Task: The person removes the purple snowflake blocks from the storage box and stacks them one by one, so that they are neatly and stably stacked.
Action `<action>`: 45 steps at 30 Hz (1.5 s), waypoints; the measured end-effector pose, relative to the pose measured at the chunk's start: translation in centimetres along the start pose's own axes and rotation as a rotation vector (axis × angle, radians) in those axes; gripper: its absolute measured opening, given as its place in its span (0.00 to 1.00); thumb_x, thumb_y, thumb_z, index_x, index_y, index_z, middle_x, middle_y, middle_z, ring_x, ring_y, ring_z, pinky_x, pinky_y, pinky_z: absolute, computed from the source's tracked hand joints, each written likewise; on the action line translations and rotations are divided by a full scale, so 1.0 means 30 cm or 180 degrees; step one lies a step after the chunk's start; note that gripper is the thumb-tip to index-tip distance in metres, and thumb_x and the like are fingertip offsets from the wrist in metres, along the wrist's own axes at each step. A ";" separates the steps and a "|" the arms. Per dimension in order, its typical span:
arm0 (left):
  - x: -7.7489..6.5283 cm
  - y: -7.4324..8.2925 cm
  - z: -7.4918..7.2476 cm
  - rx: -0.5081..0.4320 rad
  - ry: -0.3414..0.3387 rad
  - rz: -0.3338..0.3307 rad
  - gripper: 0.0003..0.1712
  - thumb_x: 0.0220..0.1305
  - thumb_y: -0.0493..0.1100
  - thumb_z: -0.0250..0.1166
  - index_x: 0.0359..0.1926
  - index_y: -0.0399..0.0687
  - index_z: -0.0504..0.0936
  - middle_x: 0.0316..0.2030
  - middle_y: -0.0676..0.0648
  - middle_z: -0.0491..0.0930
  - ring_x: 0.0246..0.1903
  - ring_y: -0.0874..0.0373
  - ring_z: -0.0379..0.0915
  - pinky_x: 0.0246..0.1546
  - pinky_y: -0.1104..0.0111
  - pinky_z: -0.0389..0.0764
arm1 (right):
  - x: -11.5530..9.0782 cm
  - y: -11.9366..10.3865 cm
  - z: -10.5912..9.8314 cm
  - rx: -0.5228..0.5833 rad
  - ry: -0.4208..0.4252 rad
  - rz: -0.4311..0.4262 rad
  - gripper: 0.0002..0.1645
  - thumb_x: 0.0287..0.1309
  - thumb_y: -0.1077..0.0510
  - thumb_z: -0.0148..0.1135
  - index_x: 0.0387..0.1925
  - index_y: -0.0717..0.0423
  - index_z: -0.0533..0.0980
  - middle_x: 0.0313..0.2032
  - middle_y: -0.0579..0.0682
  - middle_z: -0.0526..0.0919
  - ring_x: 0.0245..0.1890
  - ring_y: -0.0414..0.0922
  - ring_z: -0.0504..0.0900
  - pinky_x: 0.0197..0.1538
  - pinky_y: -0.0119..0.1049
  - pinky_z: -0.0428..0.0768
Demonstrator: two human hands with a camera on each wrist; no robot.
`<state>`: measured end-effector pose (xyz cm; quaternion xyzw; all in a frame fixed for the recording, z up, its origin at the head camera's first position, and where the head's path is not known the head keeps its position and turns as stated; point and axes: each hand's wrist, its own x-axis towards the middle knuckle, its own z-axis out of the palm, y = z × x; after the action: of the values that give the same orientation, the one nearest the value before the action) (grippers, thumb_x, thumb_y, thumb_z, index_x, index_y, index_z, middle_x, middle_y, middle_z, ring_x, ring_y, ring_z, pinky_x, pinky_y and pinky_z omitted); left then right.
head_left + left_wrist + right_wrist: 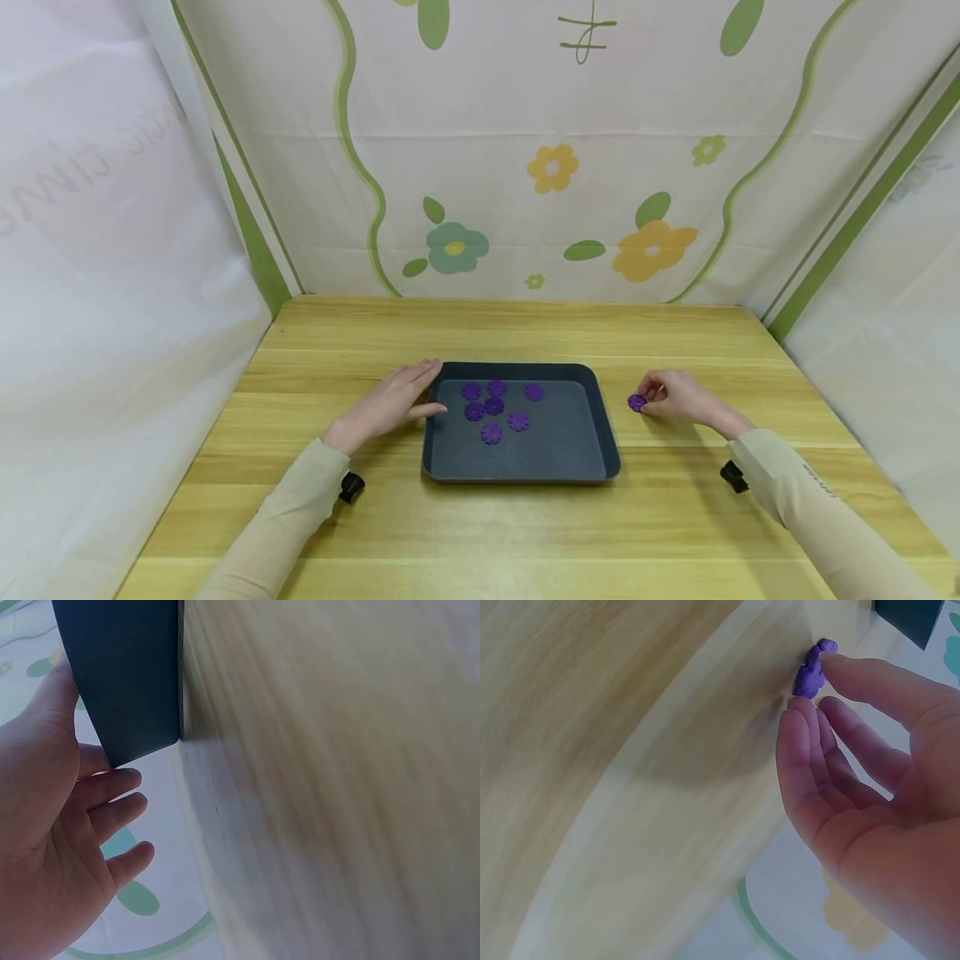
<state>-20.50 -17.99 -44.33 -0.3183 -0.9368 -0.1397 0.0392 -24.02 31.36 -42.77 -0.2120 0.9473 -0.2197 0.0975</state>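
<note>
A dark grey rectangular tray [525, 481] lies on the wooden table. Several flat purple notched plastic discs [491, 432] are spread over its left half, two of them touching or overlapping. My left hand [390, 402] rests at the tray's far left corner, fingers fairly straight and thumb across the left rim. In the left wrist view that hand [56, 817] touches the tray's wall [127, 675], its other fingers loose outside. To the right of the tray, my right hand [675, 396] pinches another purple disc [811, 671] between thumb and fingertips, just above the tabletop.
The wooden table [525, 533] stretches around the tray. A white printed cloth [480, 167] with flowers stands along its back edge, with white cloth panels [112, 292] at the sides. Each wrist carries a small black device [351, 487].
</note>
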 end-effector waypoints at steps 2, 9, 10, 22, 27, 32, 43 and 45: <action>-0.001 -0.002 0.000 0.0005 0.0027 0.0018 0.45 0.68 0.60 0.61 0.73 0.35 0.61 0.71 0.35 0.65 0.70 0.41 0.65 0.69 0.47 0.69 | 0.001 0.004 -0.004 -0.0031 0.0019 0.0000 0.10 0.53 0.63 0.71 0.37 0.62 0.81 0.32 0.52 0.85 0.31 0.38 0.80 0.33 0.27 0.79; 0.001 -0.002 -0.004 0.0024 0.0082 0.0069 0.45 0.67 0.59 0.62 0.73 0.34 0.62 0.70 0.33 0.66 0.69 0.41 0.67 0.68 0.47 0.70 | 0.007 -0.003 -0.026 -0.0063 0.0084 0.0003 0.10 0.55 0.62 0.71 0.38 0.62 0.80 0.34 0.53 0.85 0.32 0.40 0.81 0.35 0.31 0.81; 0.001 -0.002 -0.005 0.0026 0.0081 0.0070 0.45 0.67 0.59 0.62 0.73 0.34 0.62 0.70 0.33 0.66 0.69 0.41 0.67 0.68 0.47 0.71 | 0.009 -0.007 -0.029 -0.0066 0.0087 0.0000 0.10 0.55 0.62 0.71 0.38 0.62 0.80 0.34 0.53 0.85 0.32 0.41 0.82 0.35 0.32 0.82; 0.007 -0.005 -0.004 0.0005 -0.0089 -0.0058 0.46 0.68 0.61 0.60 0.74 0.36 0.59 0.72 0.35 0.63 0.71 0.41 0.62 0.70 0.46 0.67 | 0.018 -0.091 -0.064 -0.0202 0.0071 -0.0169 0.13 0.57 0.61 0.70 0.42 0.64 0.80 0.36 0.55 0.85 0.32 0.42 0.83 0.35 0.33 0.82; 0.007 -0.003 -0.005 0.0014 -0.0047 -0.0030 0.45 0.68 0.60 0.60 0.74 0.35 0.60 0.72 0.34 0.63 0.71 0.41 0.63 0.70 0.46 0.68 | 0.024 -0.135 -0.066 -0.0211 0.0034 -0.0250 0.13 0.57 0.62 0.70 0.42 0.65 0.80 0.38 0.58 0.86 0.32 0.42 0.84 0.36 0.34 0.83; 0.006 -0.006 -0.002 0.0045 -0.0024 -0.0001 0.45 0.68 0.61 0.60 0.74 0.35 0.61 0.71 0.34 0.64 0.71 0.42 0.64 0.70 0.47 0.69 | 0.034 -0.166 -0.059 -0.0159 -0.0005 -0.0358 0.12 0.58 0.63 0.69 0.42 0.65 0.80 0.38 0.59 0.86 0.32 0.41 0.84 0.35 0.32 0.83; 0.001 0.000 -0.001 0.0036 -0.0050 -0.0023 0.45 0.68 0.61 0.59 0.74 0.37 0.60 0.72 0.35 0.64 0.71 0.42 0.64 0.70 0.47 0.68 | 0.069 -0.214 -0.046 -0.0165 0.0031 -0.0547 0.10 0.57 0.63 0.69 0.41 0.63 0.80 0.38 0.57 0.86 0.32 0.41 0.85 0.34 0.30 0.83; 0.001 0.000 0.000 0.0032 -0.0040 -0.0015 0.45 0.68 0.61 0.59 0.74 0.36 0.60 0.72 0.35 0.64 0.71 0.42 0.64 0.70 0.47 0.68 | 0.076 -0.226 -0.045 -0.0162 0.0038 -0.0576 0.11 0.57 0.63 0.70 0.41 0.62 0.80 0.38 0.56 0.86 0.32 0.42 0.85 0.35 0.30 0.83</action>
<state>-20.52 -17.98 -44.34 -0.3167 -0.9385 -0.1330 0.0346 -23.99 25.33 -38.67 -0.2979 0.9300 -0.2047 0.0662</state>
